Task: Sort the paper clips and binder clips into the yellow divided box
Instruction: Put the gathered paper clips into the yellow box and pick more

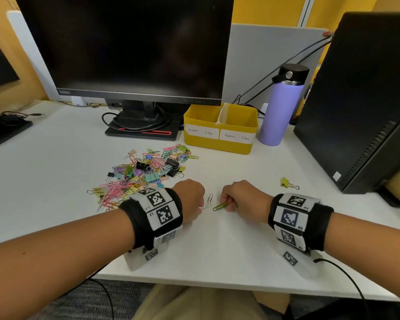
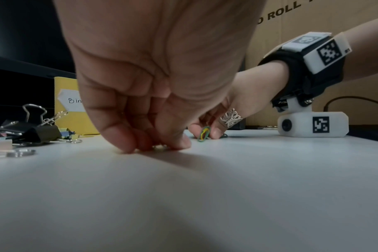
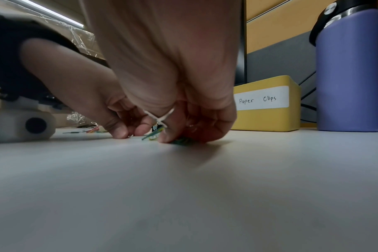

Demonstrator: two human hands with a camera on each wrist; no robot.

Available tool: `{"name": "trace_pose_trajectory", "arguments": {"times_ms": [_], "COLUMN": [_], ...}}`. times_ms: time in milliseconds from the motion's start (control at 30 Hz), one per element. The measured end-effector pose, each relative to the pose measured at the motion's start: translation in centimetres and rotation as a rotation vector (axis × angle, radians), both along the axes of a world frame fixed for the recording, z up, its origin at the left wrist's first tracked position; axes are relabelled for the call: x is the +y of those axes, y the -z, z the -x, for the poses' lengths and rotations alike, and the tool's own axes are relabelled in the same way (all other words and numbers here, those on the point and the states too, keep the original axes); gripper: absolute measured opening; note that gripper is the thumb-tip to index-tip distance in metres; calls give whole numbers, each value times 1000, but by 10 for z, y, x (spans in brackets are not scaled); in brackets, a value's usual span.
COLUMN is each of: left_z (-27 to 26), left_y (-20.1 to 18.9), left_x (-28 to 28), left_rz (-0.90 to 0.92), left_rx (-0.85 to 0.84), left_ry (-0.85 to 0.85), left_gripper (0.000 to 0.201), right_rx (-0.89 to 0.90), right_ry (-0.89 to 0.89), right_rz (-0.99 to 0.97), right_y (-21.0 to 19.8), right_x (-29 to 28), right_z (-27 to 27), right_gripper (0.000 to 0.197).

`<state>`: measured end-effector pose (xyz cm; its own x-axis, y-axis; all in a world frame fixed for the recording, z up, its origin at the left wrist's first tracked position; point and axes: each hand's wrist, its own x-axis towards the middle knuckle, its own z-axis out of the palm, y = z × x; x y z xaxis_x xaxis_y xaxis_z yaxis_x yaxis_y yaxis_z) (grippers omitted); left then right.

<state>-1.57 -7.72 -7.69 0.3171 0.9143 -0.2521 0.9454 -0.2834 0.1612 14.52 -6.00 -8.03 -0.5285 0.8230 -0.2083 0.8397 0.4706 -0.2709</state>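
Note:
A mixed heap of coloured paper clips and binder clips point(image 1: 146, 172) lies on the white desk, left of centre. Behind it stands the yellow divided box point(image 1: 219, 144), labelled "Binder Clips" on the left half and "Paper Clips" on the right. My left hand point(image 1: 200, 207) is curled, its fingertips pinching a pale paper clip point(image 1: 205, 207) against the desk. My right hand point(image 1: 226, 205) pinches green and yellow paper clips point(image 1: 220, 207) point(image 2: 204, 134) point(image 3: 153, 134) low on the desk. A silver paper clip point(image 1: 209, 198) lies loose between the hands.
A lone yellow binder clip point(image 1: 288, 183) lies to the right. A purple bottle point(image 1: 282, 105) stands right of the box, a black computer tower point(image 1: 360, 100) beyond it. A monitor point(image 1: 129, 47) with cables at its base stands behind the heap.

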Motion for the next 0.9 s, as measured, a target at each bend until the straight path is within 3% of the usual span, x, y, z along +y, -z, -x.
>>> {"name": "trace_pose_trajectory", "arguments": {"times_ms": [233,333,400,467,567,667,800,900], "left_z": [2,6,12,20,26,27,23,12], "left_y": [4,-6,-12,-15,-17,-18,-20,-23], "left_x": [4,5,8,14,18,18,17,14], "left_rz": [41,46,31,97,466,748,853,814], "left_rx": [-29,-103,-225,-389,-802,-1087,-1209,-1092], "left_ry": [-32,-53,-112,-187,-379,-510,-576,-564], "left_gripper": [17,23,28,28,23,21,27,27], "right_rx": [-94,-48,108,395,720,921,1066,1065], "right_ry": [-49,17,163,344,480,492,543,536], "right_rz": [33,52,159,431,777,927,1065,1113], "right_y": [-2,-8,-12,-17,-22,-23,-23,-26], "right_x": [-4,7,17,24,24,24,21,21], "right_z": [-1,-14,-28,-40,-48,-50,-46,-38], "right_gripper": [33,28,22,17,21,27,14,28]}}
